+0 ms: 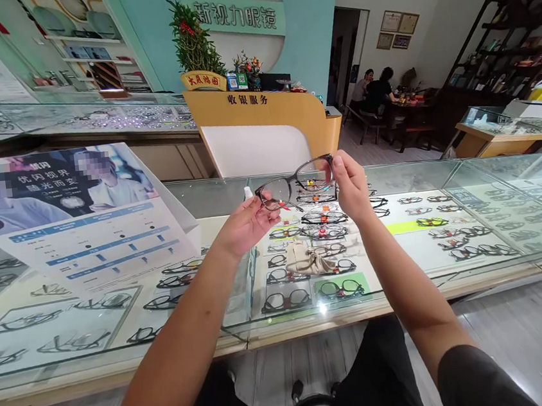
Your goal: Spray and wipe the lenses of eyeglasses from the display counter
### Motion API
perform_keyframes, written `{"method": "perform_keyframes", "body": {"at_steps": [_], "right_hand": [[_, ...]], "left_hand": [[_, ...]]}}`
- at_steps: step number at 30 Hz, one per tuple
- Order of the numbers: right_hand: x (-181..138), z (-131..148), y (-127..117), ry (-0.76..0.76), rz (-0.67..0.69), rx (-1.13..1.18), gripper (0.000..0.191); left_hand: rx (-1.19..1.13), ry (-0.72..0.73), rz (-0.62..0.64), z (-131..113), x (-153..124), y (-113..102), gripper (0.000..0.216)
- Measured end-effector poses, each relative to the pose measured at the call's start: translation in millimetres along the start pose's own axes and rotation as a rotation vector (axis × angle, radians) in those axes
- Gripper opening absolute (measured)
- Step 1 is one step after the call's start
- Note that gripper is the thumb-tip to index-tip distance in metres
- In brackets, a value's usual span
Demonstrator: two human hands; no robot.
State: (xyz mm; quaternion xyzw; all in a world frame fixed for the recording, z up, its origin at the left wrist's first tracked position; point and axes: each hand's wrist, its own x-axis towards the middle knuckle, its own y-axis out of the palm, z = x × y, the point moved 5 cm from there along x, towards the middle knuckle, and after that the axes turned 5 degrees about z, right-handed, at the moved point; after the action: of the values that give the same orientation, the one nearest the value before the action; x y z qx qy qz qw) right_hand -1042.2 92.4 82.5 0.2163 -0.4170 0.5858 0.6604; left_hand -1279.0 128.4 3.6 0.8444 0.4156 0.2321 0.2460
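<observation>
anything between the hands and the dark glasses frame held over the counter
Nothing visible does. Both hands are already on the dark-rimmed plastic eyeglasses: the right hand pinches one end, and the left hand grips the other lens rim. A small white cap shows beside the left hand, not in between.

**Dark-framed eyeglasses being held up over the counter**

The dark-framed eyeglasses point(294, 181) are hanging in the air above the glass display counter point(408, 179). The lenses are looking clear, and the front is tilting so one end is riding higher. The right hand point(351, 185) is pinching that higher end. The left hand point(247, 225) is touching the lower rim while gripping a small white bottle point(248, 192), only its tip showing.
</observation>
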Motion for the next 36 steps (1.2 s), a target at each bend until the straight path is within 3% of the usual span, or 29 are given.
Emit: {"method": "perform_keyframes", "body": {"at_steps": [5, 11, 14, 20, 27, 36], "right_hand": [[-20, -16, 1, 0.010, -0.169, -0.101, 0.049], [-41, -46, 10, 0.010, -0.277, -0.197, 0.042], [-45, -49, 15, 0.008, -0.271, -0.227, 0.040], [-47, -39, 20, -0.040, -0.293, -0.251, 0.035], [-50, -38, 27, 0.047, -0.361, -0.144, 0.031], [-48, -13, 22, -0.114, -0.395, -0.255, 0.014]], "left_hand": [[0.131, 0.106, -0.119, 7, 3, -4, 0.053], [0.755, 0.560, -0.404, -7, -12, 2, 0.032], [0.924, 0.741, -0.499, -10, -21, 4, 0.025], [0.893, 0.802, -0.587, -9, -27, -2, 0.030], [0.931, 0.862, -0.650, -17, -34, 6, 0.022], [0.992, 0.879, -0.680, -20, -35, 6, 0.014]]}}
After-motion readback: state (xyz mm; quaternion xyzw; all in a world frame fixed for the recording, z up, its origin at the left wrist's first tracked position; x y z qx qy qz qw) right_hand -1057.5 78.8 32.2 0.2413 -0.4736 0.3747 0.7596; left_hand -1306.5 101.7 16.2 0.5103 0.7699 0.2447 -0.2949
